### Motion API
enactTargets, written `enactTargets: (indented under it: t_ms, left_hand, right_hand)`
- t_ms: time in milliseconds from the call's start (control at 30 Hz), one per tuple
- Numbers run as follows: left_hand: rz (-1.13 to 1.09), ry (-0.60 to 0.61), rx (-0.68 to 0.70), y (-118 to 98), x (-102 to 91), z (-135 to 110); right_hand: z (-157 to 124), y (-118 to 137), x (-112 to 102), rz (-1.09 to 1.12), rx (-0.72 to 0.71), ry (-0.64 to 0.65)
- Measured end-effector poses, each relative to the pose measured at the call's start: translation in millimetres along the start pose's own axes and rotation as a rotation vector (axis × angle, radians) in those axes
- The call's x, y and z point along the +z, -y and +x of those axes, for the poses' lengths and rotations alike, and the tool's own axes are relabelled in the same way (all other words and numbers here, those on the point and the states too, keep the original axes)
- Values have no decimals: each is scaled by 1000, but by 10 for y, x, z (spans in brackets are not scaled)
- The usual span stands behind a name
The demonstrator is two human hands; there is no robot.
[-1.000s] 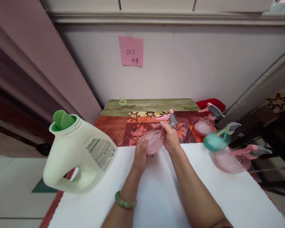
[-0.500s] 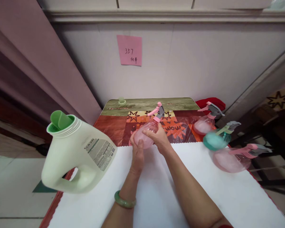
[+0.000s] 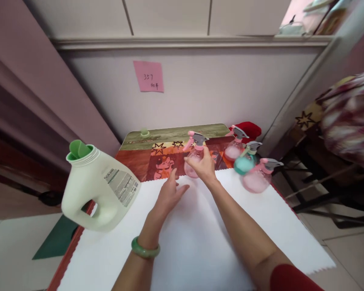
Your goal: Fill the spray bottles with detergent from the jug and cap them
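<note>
A pink see-through spray bottle (image 3: 191, 169) with a pink and grey trigger head stands near the middle of the table. My right hand (image 3: 204, 163) is wrapped round its neck and upper side, hiding part of it. To its lower left, my left hand (image 3: 170, 192) is apart from the bottle, with thumb and fingers spread and nothing in them. A green bangle (image 3: 145, 248) circles my left wrist. A large pale green detergent jug (image 3: 101, 188) with a handle stands on the left, a green spout showing in its mouth.
Along the right side stand a pink spray bottle (image 3: 233, 151), a teal one (image 3: 244, 163) and another pink one (image 3: 256, 182). A small clear green cap (image 3: 144, 133) lies at the back left. White cloth (image 3: 197, 242) covers the near tabletop. Behind rises a wall with a pink note (image 3: 148, 76).
My left hand has let go of the spray bottle and moved down and left of it, opening. The bottle has gone from tilted to upright in my right hand. The view has turned right.
</note>
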State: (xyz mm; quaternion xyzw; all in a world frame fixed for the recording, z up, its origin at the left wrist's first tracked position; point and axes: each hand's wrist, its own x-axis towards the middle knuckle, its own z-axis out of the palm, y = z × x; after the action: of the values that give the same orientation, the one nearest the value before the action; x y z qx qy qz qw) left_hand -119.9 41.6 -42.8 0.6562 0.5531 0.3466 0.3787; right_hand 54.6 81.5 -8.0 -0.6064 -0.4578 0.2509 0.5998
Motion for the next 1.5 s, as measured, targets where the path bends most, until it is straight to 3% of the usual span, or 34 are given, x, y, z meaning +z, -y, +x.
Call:
enactTargets:
  t_ms: [100,200,367,533,833,1200,1500]
  left_hand:
    - [124,23,100,51,-7,-297]
    - [271,4,149,234,20,-589]
    - [401,-104,214,596,129,-955]
    - [455,-151,327,727,225,-1149]
    - [478,-166,369,747,236,-1155]
    - [592,-193,437,884,267,-1116]
    - [577,-226,469,933,255,-1114]
  right_hand:
    - [-132,-127,-403,-72,-108,-55]
    - [-247,-332,-748,-86,-127,-111]
    - [-296,-619,-1047,-86,-84,-187]
    - [-332,-739,-1107,-62,-54,-192]
    - [-679,-986,-1176,-106,49,-231]
    - [-615,-994,-1231,-337,99,-168]
    - [-661,-1074,-1109,-460,181,-283]
